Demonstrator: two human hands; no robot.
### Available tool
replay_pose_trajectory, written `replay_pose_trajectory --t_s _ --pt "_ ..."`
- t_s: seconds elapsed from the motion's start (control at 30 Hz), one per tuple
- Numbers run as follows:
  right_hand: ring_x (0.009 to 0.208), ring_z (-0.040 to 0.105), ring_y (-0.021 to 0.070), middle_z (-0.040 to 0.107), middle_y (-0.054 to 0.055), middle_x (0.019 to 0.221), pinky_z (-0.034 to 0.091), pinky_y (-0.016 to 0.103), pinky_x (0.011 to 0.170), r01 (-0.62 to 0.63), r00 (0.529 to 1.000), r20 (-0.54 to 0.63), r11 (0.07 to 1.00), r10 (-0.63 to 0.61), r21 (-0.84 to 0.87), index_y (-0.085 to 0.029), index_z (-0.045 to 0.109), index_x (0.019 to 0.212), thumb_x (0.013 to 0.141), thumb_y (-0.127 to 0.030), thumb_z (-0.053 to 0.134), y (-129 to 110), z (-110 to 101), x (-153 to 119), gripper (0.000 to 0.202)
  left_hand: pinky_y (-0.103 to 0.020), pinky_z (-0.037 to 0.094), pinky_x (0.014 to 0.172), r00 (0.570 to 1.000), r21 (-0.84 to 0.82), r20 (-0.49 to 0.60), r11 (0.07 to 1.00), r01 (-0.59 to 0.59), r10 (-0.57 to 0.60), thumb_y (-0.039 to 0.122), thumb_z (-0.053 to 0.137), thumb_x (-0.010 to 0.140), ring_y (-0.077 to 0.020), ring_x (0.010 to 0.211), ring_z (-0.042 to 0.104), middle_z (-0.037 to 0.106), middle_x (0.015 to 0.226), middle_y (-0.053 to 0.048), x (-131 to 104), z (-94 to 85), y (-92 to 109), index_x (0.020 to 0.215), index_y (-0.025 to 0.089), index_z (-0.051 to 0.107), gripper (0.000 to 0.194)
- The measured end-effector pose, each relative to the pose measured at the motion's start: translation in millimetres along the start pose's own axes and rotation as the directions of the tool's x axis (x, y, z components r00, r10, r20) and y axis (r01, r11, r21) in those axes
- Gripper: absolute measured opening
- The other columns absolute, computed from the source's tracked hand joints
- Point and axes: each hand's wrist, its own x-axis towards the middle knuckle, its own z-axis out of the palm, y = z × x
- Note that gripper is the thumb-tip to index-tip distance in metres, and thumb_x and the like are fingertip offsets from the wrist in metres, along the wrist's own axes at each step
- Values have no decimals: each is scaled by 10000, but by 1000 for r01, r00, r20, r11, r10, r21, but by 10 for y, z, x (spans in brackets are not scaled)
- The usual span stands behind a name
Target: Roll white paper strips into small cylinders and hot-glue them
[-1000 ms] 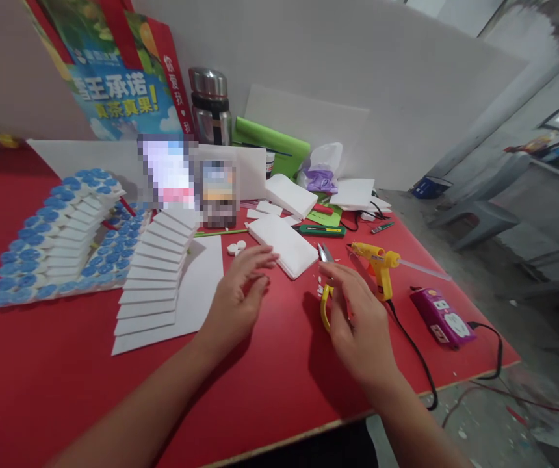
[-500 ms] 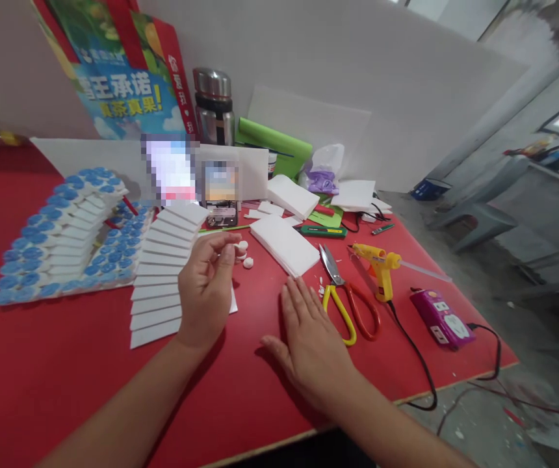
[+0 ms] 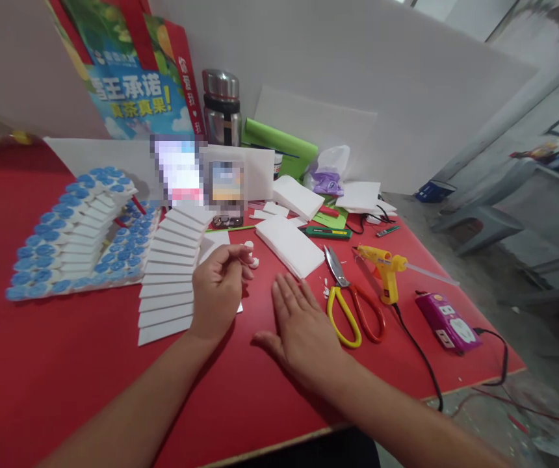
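The head view shows the left hand (image 3: 217,289) at the centre of the frame, its fingers curled inward beside some small white pieces (image 3: 254,262); whether it pinches one of them cannot be told. Just right of it, the right hand (image 3: 306,331) lies palm down on the red table (image 3: 240,403), its fingers extended and nearly together, the thumb out to the side. Left of the left hand, a stepped fan of white slabs (image 3: 169,283) reaches up towards the blurred screen (image 3: 179,169), and a curved piece with blue rosettes (image 3: 40,250) fills the left of the frame. Above the right hand lies a stack of white sheets (image 3: 290,246). To its right rest scissors with one yellow and one red handle (image 3: 340,279), blades slightly parted, then a yellow glue gun (image 3: 384,268) and a purple power block (image 3: 448,322) at the lower right.
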Motion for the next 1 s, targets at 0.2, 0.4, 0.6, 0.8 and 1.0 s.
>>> replay_pose_trajectory --t_s 0.2,0.4,0.6,0.8,1.0 --pt "1613 146 360 196 257 1692 147 524 1329 22 1000 -9 999 -22 -35 61 332 1596 1016 -706 383 30 -70 234 963 -195 518 502 1000 4 18 1000 4 -4 127 559 842 -102 586 607 710 794 -18 14 8 -27 879 191 730 186" --pt "1577 250 419 265 317 1647 232 563 1300 -47 999 -15 998 46 -43 97 382 1561 959 -769 438 38 4 102 1056 -204 528 488 999 33 47 999 11 -12 130 551 844 -101 557 592 691 755 -14 21 -1 -26 851 190 719 179" --pt "1554 291 456 331 326 1616 249 636 1275 -96 991 -105 992 87 -78 98 448 1526 978 -761 374 68 -1 -385 1021 -226 537 457 997 35 83 999 4 -7 138 529 860 -108 555 588 706 828 -32 3 15 -49 870 188 712 190" --pt "1601 235 322 291 198 1679 201 518 1325 133 991 -2 991 -133 28 -2 353 1607 1020 -718 345 53 -72 -163 926 -232 571 527 982 109 173 990 -88 69 123 534 870 -106 577 612 679 803 -17 -8 4 -52 877 190 721 199" --pt "1545 373 362 440 215 1614 319 578 1273 36 976 -209 989 -65 -141 2 512 1513 1062 -558 444 485 -79 -456 722 -240 591 547 980 80 194 995 -62 46 111 534 855 -99 556 603 655 772 -8 0 14 -66 870 187 740 220"
